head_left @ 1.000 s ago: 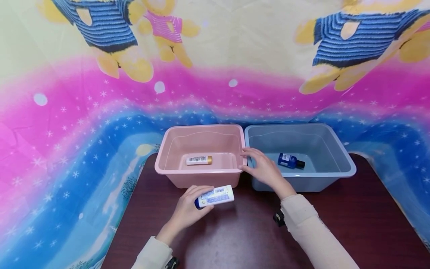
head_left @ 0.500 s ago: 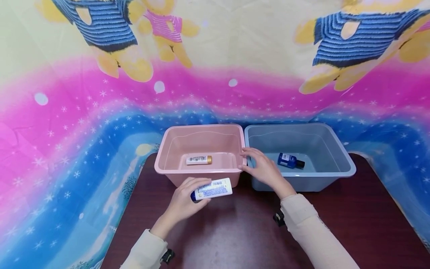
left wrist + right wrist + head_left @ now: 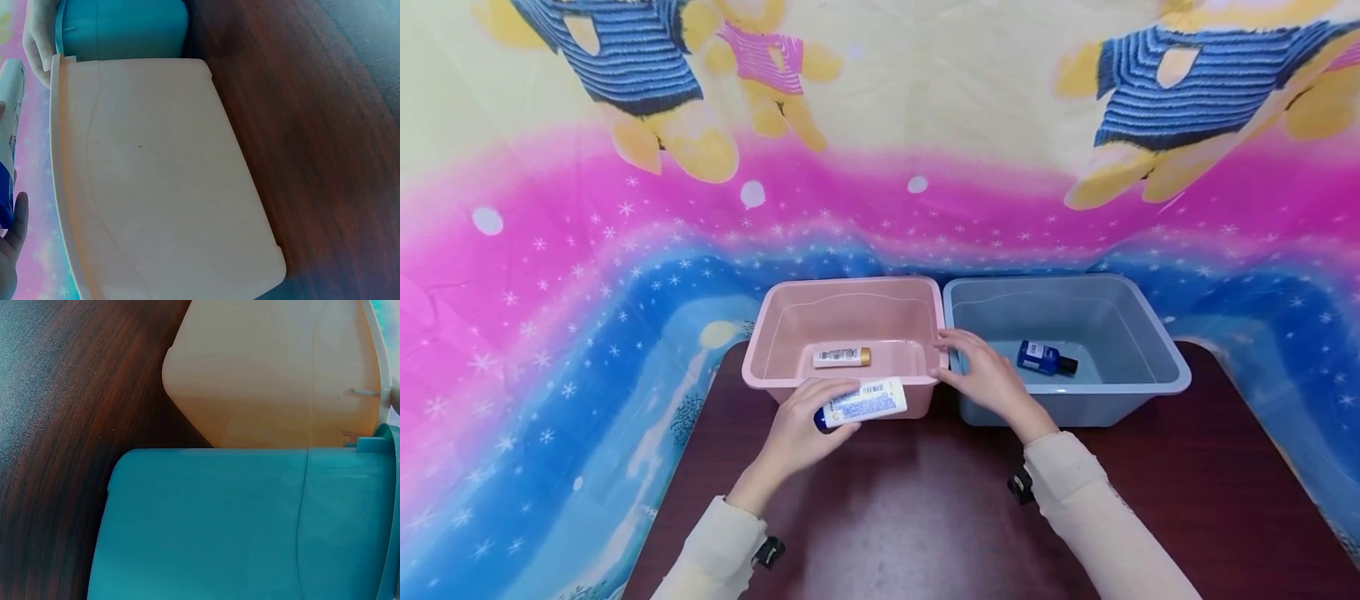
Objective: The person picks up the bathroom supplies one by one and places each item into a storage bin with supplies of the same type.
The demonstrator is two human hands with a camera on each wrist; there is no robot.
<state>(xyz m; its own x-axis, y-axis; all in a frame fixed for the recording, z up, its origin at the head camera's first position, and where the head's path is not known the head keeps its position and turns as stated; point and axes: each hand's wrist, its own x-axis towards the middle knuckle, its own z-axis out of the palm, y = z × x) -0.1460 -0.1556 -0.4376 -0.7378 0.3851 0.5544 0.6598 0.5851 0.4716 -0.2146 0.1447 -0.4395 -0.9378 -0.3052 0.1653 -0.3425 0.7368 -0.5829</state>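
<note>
In the head view my left hand point(image 3: 805, 417) holds a white bottle with a dark blue cap point(image 3: 863, 402) in front of the pink tub point(image 3: 842, 384). The bottle lies nearly level, its printed label facing up and its cap end toward the palm. In the left wrist view, part of the bottle point(image 3: 9, 137) shows at the left edge. My right hand point(image 3: 985, 375) grips the pink tub's right rim near its front corner, beside the blue-grey tub point(image 3: 1105, 388). A white bottle with a gold cap point(image 3: 841, 357) lies inside the pink tub.
A dark blue bottle with a black cap point(image 3: 1047, 358) lies in the blue-grey tub. Both tubs stand side by side at the back of a dark wooden table point(image 3: 925, 517). Behind them hangs a printed cloth point(image 3: 880, 208) with bears and snowflakes.
My left hand has moved forward and slightly left with the white bottle, which now overlaps the pink tub's front rim in the head view. The right hand has stayed at the rim.
</note>
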